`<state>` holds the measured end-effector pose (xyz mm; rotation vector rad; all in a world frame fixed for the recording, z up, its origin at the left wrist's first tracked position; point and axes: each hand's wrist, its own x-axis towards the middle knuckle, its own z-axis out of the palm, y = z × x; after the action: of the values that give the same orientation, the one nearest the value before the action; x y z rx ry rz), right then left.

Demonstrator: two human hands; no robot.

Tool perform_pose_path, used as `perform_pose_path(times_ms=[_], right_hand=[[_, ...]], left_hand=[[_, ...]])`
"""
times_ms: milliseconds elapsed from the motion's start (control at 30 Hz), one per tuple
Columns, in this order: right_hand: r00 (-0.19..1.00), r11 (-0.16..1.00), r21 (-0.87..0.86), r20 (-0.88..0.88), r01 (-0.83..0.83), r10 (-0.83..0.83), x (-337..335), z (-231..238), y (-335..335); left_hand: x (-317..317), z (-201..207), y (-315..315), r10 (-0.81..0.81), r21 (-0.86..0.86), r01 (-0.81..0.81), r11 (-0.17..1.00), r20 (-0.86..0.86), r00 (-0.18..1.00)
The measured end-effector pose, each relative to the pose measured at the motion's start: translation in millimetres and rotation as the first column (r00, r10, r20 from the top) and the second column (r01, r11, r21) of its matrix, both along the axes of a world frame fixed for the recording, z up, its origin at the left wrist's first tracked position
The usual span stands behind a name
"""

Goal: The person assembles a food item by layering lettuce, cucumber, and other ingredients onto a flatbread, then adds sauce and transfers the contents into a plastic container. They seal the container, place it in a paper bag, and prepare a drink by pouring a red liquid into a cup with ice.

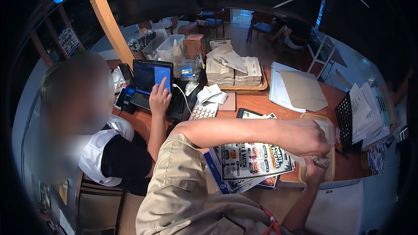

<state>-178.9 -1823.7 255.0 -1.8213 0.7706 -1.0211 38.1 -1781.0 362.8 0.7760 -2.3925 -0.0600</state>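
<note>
My left hand (pixel 307 137) reaches across from the left, its fingers curled down over the right end of the counter. Just below it my right hand (pixel 315 172) comes up from the lower edge, fingers closed. Between the two shows a small crumpled greyish-beige piece (pixel 322 161) whose kind I cannot make out; both hands appear to grip it. They are above a tan tray (pixel 332 165). A clear plastic container (pixel 325 129) sits at the tray's far end, partly hidden by my left hand. Printed menu sheets (pixel 244 165) lie under my left forearm.
At left a co-worker's hand (pixel 161 98) touches a tablet screen (pixel 153 78). Beyond stand a wicker basket (pixel 261 88) of stacked paper napkins and bins of utensils (pixel 172 48). A brown envelope (pixel 303 90), a calculator (pixel 203 112) and a black file rack (pixel 344 119) surround the work area.
</note>
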Motion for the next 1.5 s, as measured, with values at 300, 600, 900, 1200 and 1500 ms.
perform_pose_path(times_ms=[300, 600, 900, 1200, 1500], right_hand=[[0.908, 0.904, 0.294, 0.190, 0.311, -0.374, -84.2, -55.9, -46.3], [0.724, 0.737, 0.358, 0.200, 0.573, -0.660, -209.1, -75.9, -54.1], [0.490, 0.633, 0.280, 0.440, 0.722, -0.753, -184.3, -78.9, -75.6], [0.606, 0.683, 0.075, 0.397, 0.727, -0.689, -121.0, -60.4, -101.6], [0.731, 0.617, -0.476, 0.085, 0.627, -0.677, -120.4, -88.8, -118.0]], left_hand=[[288.9, 40.4, 43.2, 0.888, -0.040, -0.927, 0.373, -0.272, 0.370], [541.4, -41.5, 200.4, 0.856, 0.063, -0.857, -0.512, -0.051, -0.515], [408.3, -223.2, 222.5, 0.883, 0.010, -0.981, 0.196, -0.437, 0.172], [409.3, -222.9, 242.2, 0.155, 0.131, -0.101, 0.986, -0.946, 0.284], [383.5, -196.5, 227.5, 0.526, 0.239, -0.626, 0.743, -0.787, 0.324]])
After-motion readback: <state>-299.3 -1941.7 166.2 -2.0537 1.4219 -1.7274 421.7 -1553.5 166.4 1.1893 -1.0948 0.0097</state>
